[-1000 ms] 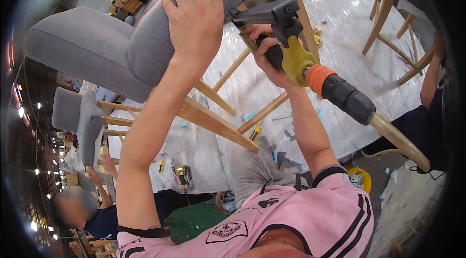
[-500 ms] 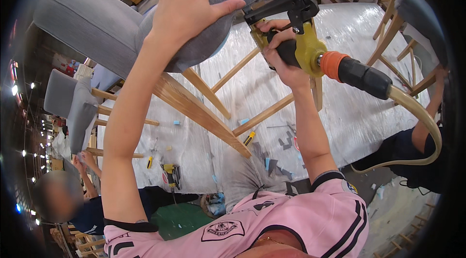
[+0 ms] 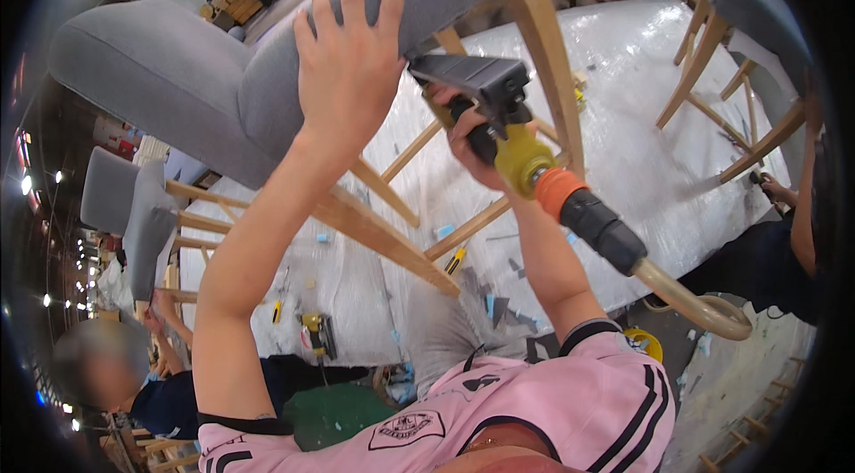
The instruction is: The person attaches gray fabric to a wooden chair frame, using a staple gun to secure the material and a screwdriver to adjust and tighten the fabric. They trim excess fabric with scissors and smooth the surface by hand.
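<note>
A grey upholstered chair (image 3: pixel 156 72) with wooden legs lies tipped in front of me, its backrest to the left. My left hand (image 3: pixel 350 68) rests flat on the fabric of its seat, fingers spread. In my right hand (image 3: pixel 476 157) is a yellow-green air staple gun (image 3: pixel 521 159), gripped by its black handle. Its black front end meets the seat's lower edge beside my left hand; the exact contact point is hidden. From the orange coupling (image 3: pixel 563 192) a pale air hose (image 3: pixel 686 299) curves off to the right.
Plastic film covers the work table (image 3: pixel 632 206). On it are a yellow utility knife (image 3: pixel 456 260), dark fabric scraps and another staple gun (image 3: pixel 317 335). Two people work at chairs, one at a left chair (image 3: pixel 142 224) and one at a right chair (image 3: pixel 757 28).
The staple gun has swung left and lower, its front end now at the seat edge near my left hand. My left fingers have spread, and more of the chair's right leg shows.
</note>
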`<state>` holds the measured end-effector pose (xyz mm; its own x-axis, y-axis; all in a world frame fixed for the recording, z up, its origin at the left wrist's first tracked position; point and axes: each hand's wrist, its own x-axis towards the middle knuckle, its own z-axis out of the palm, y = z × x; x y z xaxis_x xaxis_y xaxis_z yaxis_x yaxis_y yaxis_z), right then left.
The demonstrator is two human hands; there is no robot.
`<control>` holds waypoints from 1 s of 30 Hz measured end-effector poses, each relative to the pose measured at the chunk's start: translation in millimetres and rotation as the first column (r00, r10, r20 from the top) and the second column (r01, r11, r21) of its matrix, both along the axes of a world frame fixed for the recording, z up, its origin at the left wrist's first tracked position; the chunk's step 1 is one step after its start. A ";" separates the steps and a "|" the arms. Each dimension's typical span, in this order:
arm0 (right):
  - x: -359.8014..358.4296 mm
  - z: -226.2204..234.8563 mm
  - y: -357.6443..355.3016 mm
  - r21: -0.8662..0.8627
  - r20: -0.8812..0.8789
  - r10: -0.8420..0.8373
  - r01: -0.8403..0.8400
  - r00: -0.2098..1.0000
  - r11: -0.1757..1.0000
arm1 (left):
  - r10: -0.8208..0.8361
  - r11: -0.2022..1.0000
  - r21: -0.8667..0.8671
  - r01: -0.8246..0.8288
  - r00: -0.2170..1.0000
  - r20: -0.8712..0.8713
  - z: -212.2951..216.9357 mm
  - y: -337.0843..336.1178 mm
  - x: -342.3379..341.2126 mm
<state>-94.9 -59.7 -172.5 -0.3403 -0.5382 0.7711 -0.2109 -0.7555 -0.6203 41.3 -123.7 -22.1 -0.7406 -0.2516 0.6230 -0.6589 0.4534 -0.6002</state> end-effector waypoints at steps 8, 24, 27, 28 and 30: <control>3.3 16.9 19.4 -0.091 -0.157 -0.052 0.038 0.986 0.995 | 0.056 0.997 -0.046 -0.056 0.998 0.020 -0.4 6.7 2.1; 8.1 27.7 8.2 0.004 -0.036 0.080 -0.080 0.996 0.997 | -0.031 0.855 0.507 0.108 0.987 -0.159 45.3 -58.6 54.8; 11.1 32.1 8.1 -0.052 -0.072 0.053 -0.057 0.996 0.997 | -0.040 0.895 0.435 0.096 0.990 -0.137 40.0 -37.2 49.4; 12.0 28.0 1.8 -0.148 -0.012 0.111 -0.111 0.994 0.983 | -0.042 0.919 0.385 0.082 0.993 -0.111 36.0 -30.1 49.2; 14.7 24.2 -3.0 -0.157 -0.027 0.099 -0.102 0.995 0.982 | -0.053 0.962 0.265 0.065 0.997 -0.052 31.4 -18.2 48.2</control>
<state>-80.2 -62.7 -148.3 -0.2752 -0.4393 0.8551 -0.1400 -0.8617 -0.4877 89.5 -141.9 9.2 -0.7323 -0.3700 0.5717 -0.6495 0.6319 -0.4230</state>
